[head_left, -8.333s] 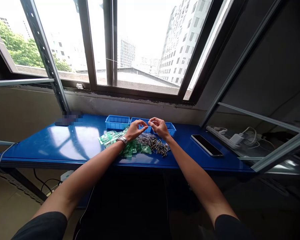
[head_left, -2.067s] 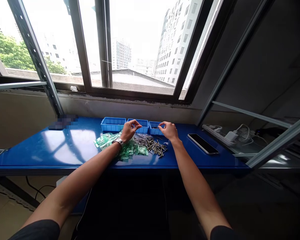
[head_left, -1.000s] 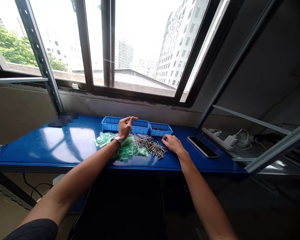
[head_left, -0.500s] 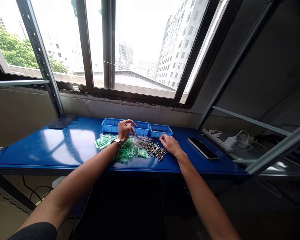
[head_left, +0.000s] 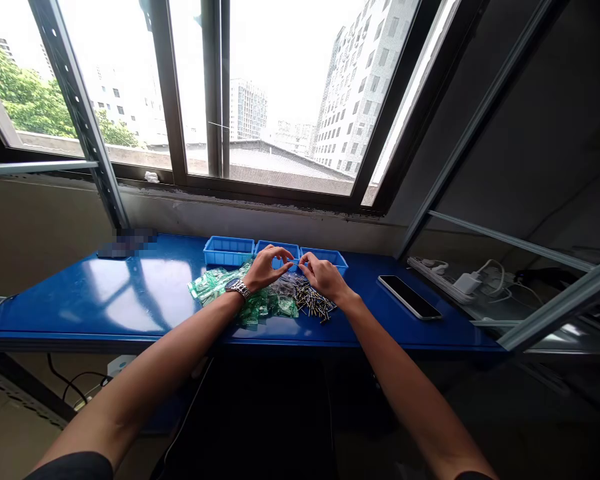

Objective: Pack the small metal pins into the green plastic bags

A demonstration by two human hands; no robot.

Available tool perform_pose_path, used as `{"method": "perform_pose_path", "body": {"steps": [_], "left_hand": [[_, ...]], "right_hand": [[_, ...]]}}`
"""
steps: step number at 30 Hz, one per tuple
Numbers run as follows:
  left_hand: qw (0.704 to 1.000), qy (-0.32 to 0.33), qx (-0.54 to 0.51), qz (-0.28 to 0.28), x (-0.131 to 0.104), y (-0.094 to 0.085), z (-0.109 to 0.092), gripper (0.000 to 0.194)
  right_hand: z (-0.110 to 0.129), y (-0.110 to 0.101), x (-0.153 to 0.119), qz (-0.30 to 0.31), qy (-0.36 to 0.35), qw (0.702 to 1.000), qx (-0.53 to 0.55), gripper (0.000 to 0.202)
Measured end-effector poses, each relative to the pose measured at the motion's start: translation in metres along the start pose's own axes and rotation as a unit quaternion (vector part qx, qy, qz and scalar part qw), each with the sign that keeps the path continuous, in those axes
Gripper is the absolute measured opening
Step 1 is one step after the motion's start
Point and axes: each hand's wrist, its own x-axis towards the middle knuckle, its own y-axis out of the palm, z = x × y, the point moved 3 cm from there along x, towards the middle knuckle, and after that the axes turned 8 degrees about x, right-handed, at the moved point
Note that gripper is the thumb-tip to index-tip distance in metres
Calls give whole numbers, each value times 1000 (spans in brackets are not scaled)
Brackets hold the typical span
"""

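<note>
While the left hand point(head_left: 263, 269) and right hand point(head_left: 325, 275) came close together just above the worktop point(head_left: 155, 323), in front of the middle blue bin point(head_left: 279, 247), their fingers point(head_left: 282, 253) were bent into narrow pinches; whether anything small sat between the tips could not be told. Near and below the right hand, the slim metal pins point(head_left: 316, 304) lay in a loose heap, right of the grey packets point(head_left: 286, 285) and green packets point(head_left: 253, 311). Each pin looked light, stiff and hard to damage, though its thin, smooth shape would probably have let it roll or slip; a fingertip hold around the middle seemed best. The packets looked soft, slick and easily creased, so a corner or edge appeared the safer hold. Half a second earlier, the right hand had been lower, beside the far right edge of the heap, and the left had hung apart from it with its wrist bent; by this moment the two had drawn almost tip to tip, while the heap and packets looked much the same.
</note>
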Motion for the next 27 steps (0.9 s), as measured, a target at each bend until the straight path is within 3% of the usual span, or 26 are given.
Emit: {"method": "perform_pose_path", "body": {"steps": [5, 18, 27], "left_hand": [[1000, -3, 3, -10, 1, 1, 3, 11], [998, -41, -4, -41, 3, -4, 6, 15], [998, -52, -22, -32, 3, -3, 8, 19]], "right_hand": [[3, 0, 3, -5, -4, 1000, 16, 18], [0, -7, 30, -42, -68, 992, 96, 20], [-9, 10, 26, -81, -55, 976, 195, 30]]}}
